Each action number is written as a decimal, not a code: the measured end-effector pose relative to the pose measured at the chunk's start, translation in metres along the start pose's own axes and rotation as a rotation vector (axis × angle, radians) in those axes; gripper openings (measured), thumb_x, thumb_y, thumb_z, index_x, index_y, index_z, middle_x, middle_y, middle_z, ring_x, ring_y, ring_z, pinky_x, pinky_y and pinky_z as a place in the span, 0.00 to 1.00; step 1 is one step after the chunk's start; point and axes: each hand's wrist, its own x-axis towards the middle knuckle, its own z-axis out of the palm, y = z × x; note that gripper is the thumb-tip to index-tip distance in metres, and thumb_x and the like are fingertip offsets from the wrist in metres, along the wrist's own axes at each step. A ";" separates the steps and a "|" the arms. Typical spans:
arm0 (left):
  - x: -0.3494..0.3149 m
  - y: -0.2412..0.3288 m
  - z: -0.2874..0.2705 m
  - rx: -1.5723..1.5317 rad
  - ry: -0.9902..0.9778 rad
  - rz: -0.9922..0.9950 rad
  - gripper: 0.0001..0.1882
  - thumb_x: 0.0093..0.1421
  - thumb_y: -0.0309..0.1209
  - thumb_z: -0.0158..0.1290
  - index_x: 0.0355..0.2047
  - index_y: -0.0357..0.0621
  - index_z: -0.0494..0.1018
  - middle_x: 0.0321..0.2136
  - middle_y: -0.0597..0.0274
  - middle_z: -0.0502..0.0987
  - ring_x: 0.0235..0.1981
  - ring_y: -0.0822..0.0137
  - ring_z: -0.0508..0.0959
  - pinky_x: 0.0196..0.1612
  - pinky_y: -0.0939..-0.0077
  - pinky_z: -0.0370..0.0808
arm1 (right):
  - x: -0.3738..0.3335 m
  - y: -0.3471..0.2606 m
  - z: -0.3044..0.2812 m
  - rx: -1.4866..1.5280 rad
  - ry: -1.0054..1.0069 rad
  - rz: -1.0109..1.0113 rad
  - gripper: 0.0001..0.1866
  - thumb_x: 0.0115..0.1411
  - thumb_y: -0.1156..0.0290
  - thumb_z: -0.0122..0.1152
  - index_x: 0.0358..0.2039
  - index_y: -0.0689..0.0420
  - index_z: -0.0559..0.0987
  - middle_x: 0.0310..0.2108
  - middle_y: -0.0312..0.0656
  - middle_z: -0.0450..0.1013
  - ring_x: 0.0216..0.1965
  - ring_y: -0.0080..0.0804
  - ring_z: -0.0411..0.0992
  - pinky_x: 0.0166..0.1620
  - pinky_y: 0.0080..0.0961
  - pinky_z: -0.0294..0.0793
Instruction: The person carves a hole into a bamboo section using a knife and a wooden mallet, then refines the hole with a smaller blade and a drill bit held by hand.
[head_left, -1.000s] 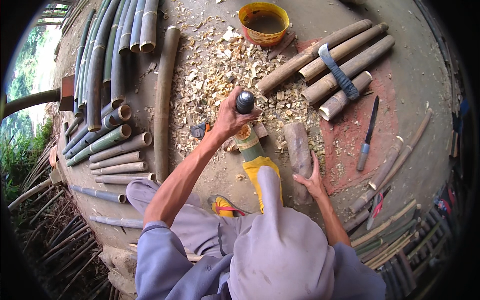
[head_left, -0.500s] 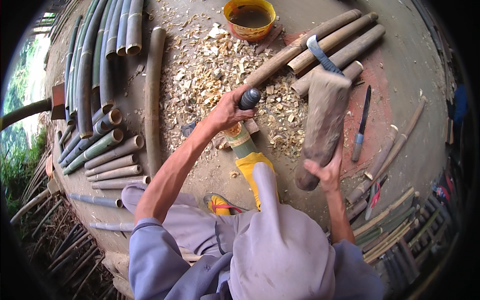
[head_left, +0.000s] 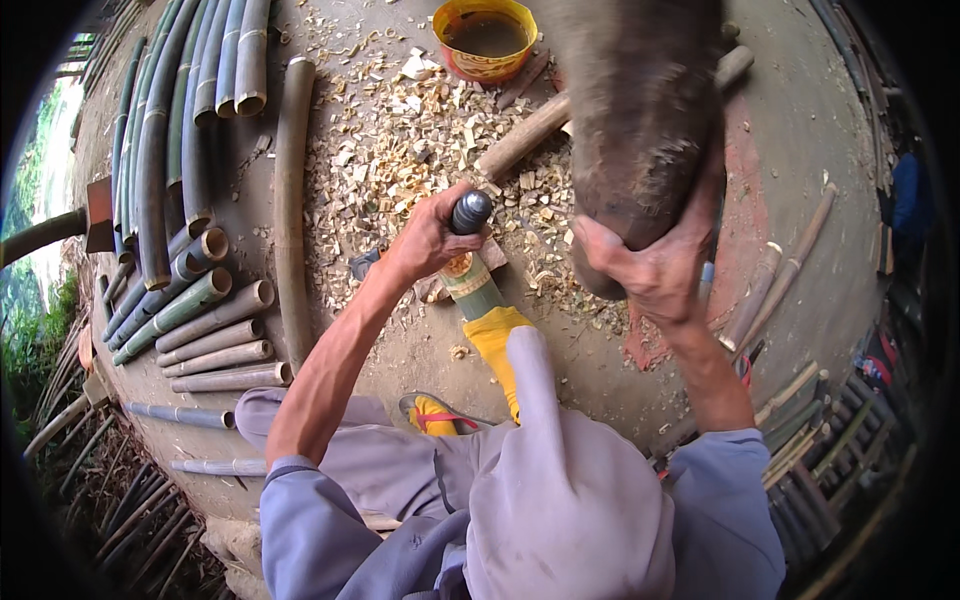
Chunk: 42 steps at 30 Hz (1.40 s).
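Observation:
My left hand [head_left: 425, 240] is wrapped round a dark, round-ended tool handle [head_left: 471, 212], probably a chisel's. The tool's working end is hidden below the hand. Under it lies a green bamboo piece [head_left: 476, 294] with a pale cut end, and a foot in a yellow sock [head_left: 497, 350] presses against the near part. Raised on the right, my right hand [head_left: 655, 265] grips a thick, rough wooden mallet [head_left: 645, 120] from below. The mallet is blurred, held apart from the handle, and runs out of the top of the view.
Pale wood chips [head_left: 390, 150] cover the ground ahead. A yellow bucket [head_left: 487, 40] of dark liquid stands beyond them. Bamboo poles [head_left: 205, 290] lie in rows at left, and one long pole [head_left: 293, 200] lies nearer. Thin bamboo sticks [head_left: 790, 265] lie at right.
The mallet has risen with my right hand, up and closer to the camera, and covers several bamboo poles and a knife. My left hand stays at the bamboo with the handle.

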 end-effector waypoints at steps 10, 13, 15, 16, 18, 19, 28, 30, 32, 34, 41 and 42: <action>-0.022 -0.023 -0.003 -0.122 0.052 0.027 0.11 0.51 0.24 0.59 0.36 0.40 0.74 0.27 0.67 0.75 0.30 0.75 0.72 0.38 0.76 0.72 | 0.018 -0.031 0.004 0.022 -0.199 -0.086 0.55 0.40 0.72 0.68 0.68 0.38 0.51 0.47 0.59 0.68 0.44 0.54 0.73 0.49 0.40 0.76; -0.019 -0.010 -0.005 -0.087 0.061 0.080 0.10 0.52 0.25 0.60 0.34 0.41 0.73 0.24 0.65 0.73 0.28 0.72 0.72 0.37 0.76 0.72 | 0.005 -0.019 0.019 -0.140 -0.252 -0.111 0.55 0.41 0.70 0.69 0.68 0.38 0.50 0.46 0.59 0.67 0.40 0.54 0.74 0.45 0.39 0.77; -0.022 -0.014 -0.001 -0.169 0.067 0.196 0.10 0.52 0.26 0.60 0.34 0.41 0.72 0.24 0.68 0.73 0.27 0.73 0.71 0.36 0.76 0.72 | -0.008 -0.008 0.033 -0.391 -0.468 -0.049 0.56 0.41 0.68 0.70 0.68 0.38 0.49 0.44 0.57 0.68 0.35 0.51 0.75 0.42 0.39 0.78; -0.024 -0.019 -0.013 -0.223 0.001 0.111 0.13 0.55 0.29 0.59 0.40 0.41 0.70 0.29 0.66 0.73 0.31 0.73 0.72 0.39 0.75 0.73 | -0.009 -0.014 0.035 -0.412 -0.640 0.004 0.55 0.40 0.69 0.71 0.68 0.40 0.51 0.44 0.54 0.69 0.35 0.50 0.75 0.43 0.38 0.78; -0.034 -0.032 -0.034 -0.321 -0.130 -0.084 0.21 0.60 0.34 0.56 0.51 0.42 0.67 0.39 0.64 0.73 0.38 0.71 0.73 0.45 0.74 0.74 | -0.002 -0.040 0.036 -0.460 -0.988 0.110 0.53 0.39 0.70 0.73 0.66 0.43 0.57 0.44 0.48 0.71 0.37 0.47 0.75 0.44 0.34 0.78; -0.037 -0.036 -0.029 -0.290 -0.092 -0.072 0.20 0.57 0.33 0.58 0.48 0.42 0.68 0.36 0.65 0.73 0.36 0.70 0.73 0.43 0.73 0.73 | 0.001 -0.048 0.034 -0.363 -0.875 0.081 0.53 0.39 0.70 0.72 0.66 0.44 0.56 0.47 0.48 0.70 0.39 0.46 0.75 0.45 0.34 0.78; -0.038 -0.020 -0.004 -0.167 0.171 0.075 0.12 0.47 0.26 0.62 0.31 0.40 0.71 0.23 0.64 0.72 0.26 0.71 0.71 0.33 0.76 0.70 | -0.001 -0.038 0.023 -0.460 -0.537 -0.097 0.57 0.43 0.76 0.70 0.68 0.38 0.46 0.49 0.61 0.66 0.43 0.50 0.74 0.42 0.38 0.78; -0.039 -0.028 -0.003 -0.305 0.216 0.098 0.12 0.47 0.26 0.62 0.32 0.40 0.72 0.24 0.64 0.73 0.27 0.71 0.72 0.34 0.78 0.70 | 0.011 -0.022 0.025 -0.438 -0.700 -0.002 0.57 0.42 0.74 0.70 0.67 0.28 0.47 0.45 0.67 0.67 0.40 0.58 0.75 0.41 0.43 0.80; -0.038 -0.038 -0.013 -0.168 0.201 0.156 0.13 0.47 0.27 0.62 0.33 0.40 0.74 0.24 0.64 0.73 0.27 0.71 0.73 0.34 0.78 0.71 | 0.024 -0.037 0.018 -0.351 -0.687 0.048 0.55 0.40 0.74 0.70 0.67 0.40 0.50 0.54 0.60 0.65 0.46 0.55 0.72 0.49 0.41 0.75; -0.052 -0.054 -0.005 -0.025 0.272 0.247 0.12 0.47 0.28 0.62 0.33 0.41 0.73 0.23 0.65 0.73 0.26 0.72 0.73 0.34 0.78 0.71 | 0.022 -0.058 0.021 -0.148 -0.534 0.009 0.54 0.40 0.74 0.70 0.68 0.49 0.51 0.57 0.57 0.63 0.50 0.51 0.71 0.53 0.39 0.72; -0.054 -0.045 0.005 -0.019 0.381 0.304 0.16 0.49 0.28 0.63 0.39 0.43 0.75 0.31 0.62 0.78 0.36 0.69 0.77 0.40 0.71 0.74 | 0.014 -0.028 0.032 -0.698 -0.721 -0.373 0.56 0.40 0.74 0.73 0.67 0.34 0.52 0.44 0.55 0.68 0.40 0.48 0.74 0.45 0.41 0.73; -0.056 -0.049 -0.004 -0.136 0.190 0.099 0.22 0.50 0.32 0.64 0.45 0.43 0.74 0.38 0.59 0.79 0.42 0.65 0.77 0.46 0.66 0.74 | 0.023 -0.024 0.029 -0.620 -0.742 -0.329 0.53 0.39 0.76 0.71 0.66 0.39 0.57 0.45 0.53 0.68 0.40 0.52 0.72 0.43 0.44 0.75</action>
